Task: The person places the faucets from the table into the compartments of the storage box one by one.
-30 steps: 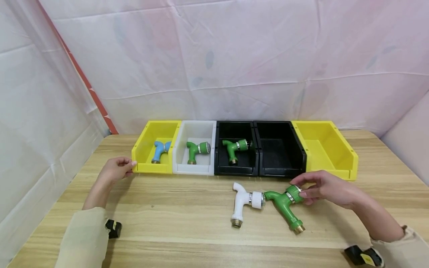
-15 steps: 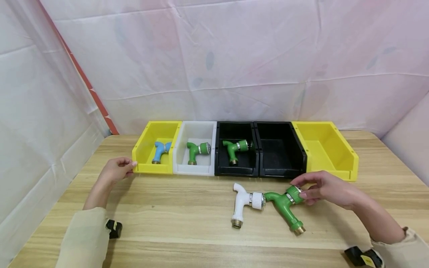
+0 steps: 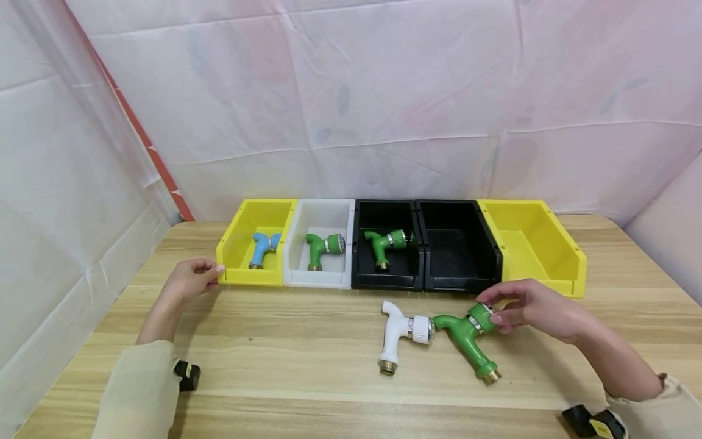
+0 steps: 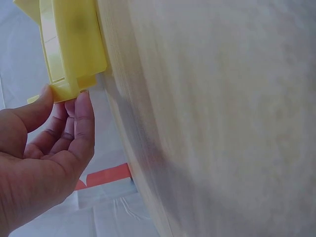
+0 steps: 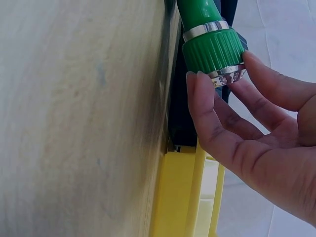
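Observation:
My left hand [image 3: 188, 280] pinches the front left corner of the left yellow bin [image 3: 252, 277]. In the left wrist view, thumb and fingers are on either side of that bin's edge [image 4: 64, 92]. My right hand [image 3: 543, 310] holds a green tap [image 3: 466, 342] by its ribbed knob, between thumb and fingers. The right wrist view shows the knob [image 5: 215, 51] close up, with a silvery ring at its end. A white tap [image 3: 392, 334] lies left of the green one, its knob by the green spout; I cannot tell if they touch.
A blue tap [image 3: 258, 251] lies in the left yellow bin. Another green tap [image 3: 315, 251] is in the white bin [image 3: 318, 279], and one more [image 3: 379, 249] in a black bin [image 3: 386, 281]. Right of these stand another black bin [image 3: 452, 244] and a yellow bin [image 3: 573, 262].

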`<state>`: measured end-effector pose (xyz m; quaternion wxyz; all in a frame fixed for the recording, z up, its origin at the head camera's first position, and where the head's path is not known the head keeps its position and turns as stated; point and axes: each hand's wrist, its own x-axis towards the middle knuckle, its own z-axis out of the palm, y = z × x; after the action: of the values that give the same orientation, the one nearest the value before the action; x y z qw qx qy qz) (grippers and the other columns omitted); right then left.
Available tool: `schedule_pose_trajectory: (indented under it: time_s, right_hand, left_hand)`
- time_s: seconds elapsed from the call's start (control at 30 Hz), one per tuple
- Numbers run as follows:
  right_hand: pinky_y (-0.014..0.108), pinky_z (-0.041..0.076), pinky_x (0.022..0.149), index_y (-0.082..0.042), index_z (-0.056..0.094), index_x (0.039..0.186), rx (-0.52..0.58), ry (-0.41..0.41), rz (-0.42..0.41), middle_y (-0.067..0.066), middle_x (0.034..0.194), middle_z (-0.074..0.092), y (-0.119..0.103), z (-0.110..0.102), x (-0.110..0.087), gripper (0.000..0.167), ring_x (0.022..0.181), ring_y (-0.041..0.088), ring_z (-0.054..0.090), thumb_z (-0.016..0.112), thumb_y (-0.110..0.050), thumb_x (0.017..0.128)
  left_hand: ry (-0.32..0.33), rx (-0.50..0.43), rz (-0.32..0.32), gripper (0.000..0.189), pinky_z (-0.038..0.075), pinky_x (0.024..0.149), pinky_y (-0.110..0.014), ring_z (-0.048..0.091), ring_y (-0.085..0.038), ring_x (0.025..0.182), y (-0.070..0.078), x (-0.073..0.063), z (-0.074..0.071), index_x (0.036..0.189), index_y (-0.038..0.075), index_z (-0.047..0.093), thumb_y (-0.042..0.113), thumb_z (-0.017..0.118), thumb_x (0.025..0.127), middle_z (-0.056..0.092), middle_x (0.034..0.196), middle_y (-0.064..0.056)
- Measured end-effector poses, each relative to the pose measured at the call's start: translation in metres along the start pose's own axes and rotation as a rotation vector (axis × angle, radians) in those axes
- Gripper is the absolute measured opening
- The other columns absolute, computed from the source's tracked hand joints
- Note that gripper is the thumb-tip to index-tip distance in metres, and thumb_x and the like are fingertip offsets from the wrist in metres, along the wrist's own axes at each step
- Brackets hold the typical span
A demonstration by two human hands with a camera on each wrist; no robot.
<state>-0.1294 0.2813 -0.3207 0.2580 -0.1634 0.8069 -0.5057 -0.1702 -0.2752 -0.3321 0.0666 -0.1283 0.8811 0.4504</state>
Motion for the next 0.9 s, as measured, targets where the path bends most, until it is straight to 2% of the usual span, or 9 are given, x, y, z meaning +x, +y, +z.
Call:
schedule_pose_trajectory:
  time_s: [0.33, 0.67, 0.9]
  right_hand:
    - [0.034, 0.054, 0.070, 0.014, 0.051, 0.115, -0.002, 0.017, -0.013, 0.018, 0.102, 0.057, -0.0002, 0.0002, -0.0001, 0.039, 0.080, 0.018, 0.061, 0.063, -0.003, 0.083]
    - [0.035, 0.054, 0.069, 0.015, 0.051, 0.114, -0.009, 0.036, -0.020, 0.018, 0.102, 0.056, -0.0016, 0.0006, -0.0014, 0.038, 0.080, 0.018, 0.062, 0.064, -0.003, 0.083]
    - [0.034, 0.054, 0.067, 0.014, 0.053, 0.114, -0.040, 0.045, -0.031, 0.018, 0.102, 0.057, -0.0026, -0.0004, -0.0025, 0.037, 0.078, 0.016, 0.062, 0.063, -0.003, 0.083]
  left_hand:
    - [-0.002, -0.037, -0.024, 0.029, 0.053, 0.068, -0.025, 0.057, -0.011, 0.073, 0.0006, 0.0005, 0.0003, 0.104, -0.008, 0.051, 0.019, 0.051, 0.094, 0.052, 0.086, -0.008]
    - [0.001, -0.021, -0.027, 0.031, 0.053, 0.068, -0.024, 0.056, -0.012, 0.073, 0.0022, -0.0007, 0.0009, 0.107, -0.009, 0.050, 0.020, 0.050, 0.095, 0.052, 0.087, -0.009]
    - [0.005, -0.029, -0.026, 0.032, 0.053, 0.066, -0.023, 0.057, -0.011, 0.072, -0.0011, 0.0031, -0.0005, 0.106, -0.008, 0.051, 0.021, 0.051, 0.094, 0.052, 0.086, -0.009]
